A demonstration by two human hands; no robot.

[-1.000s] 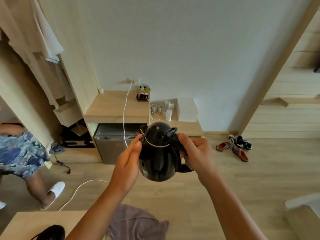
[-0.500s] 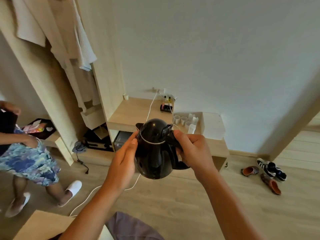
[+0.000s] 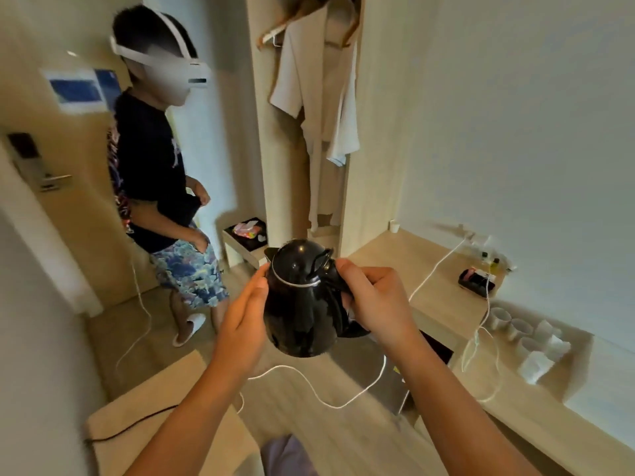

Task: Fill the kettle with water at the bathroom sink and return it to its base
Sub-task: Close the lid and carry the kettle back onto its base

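Observation:
A glossy black kettle [image 3: 302, 304] with its lid down hangs in mid-air in front of me, held upright, spout pointing away to the left. My right hand [image 3: 376, 300] is wrapped around its handle. My left hand [image 3: 245, 321] lies flat against its left side, fingers together, steadying it. Neither the kettle's base nor a sink is in sight.
A person [image 3: 161, 187] wearing a white headset stands at the left by a wooden door [image 3: 51, 207]. A white cable [image 3: 309, 383] trails over the floor. The wooden counter [image 3: 443, 304] at right holds cups [image 3: 515, 326] and a black tray [image 3: 476, 281]. Robes [image 3: 319, 84] hang in the open closet.
My view has swung left: the shoes left the frame, and the closet and standing person came into view. Both hands keep the same hold on the kettle.

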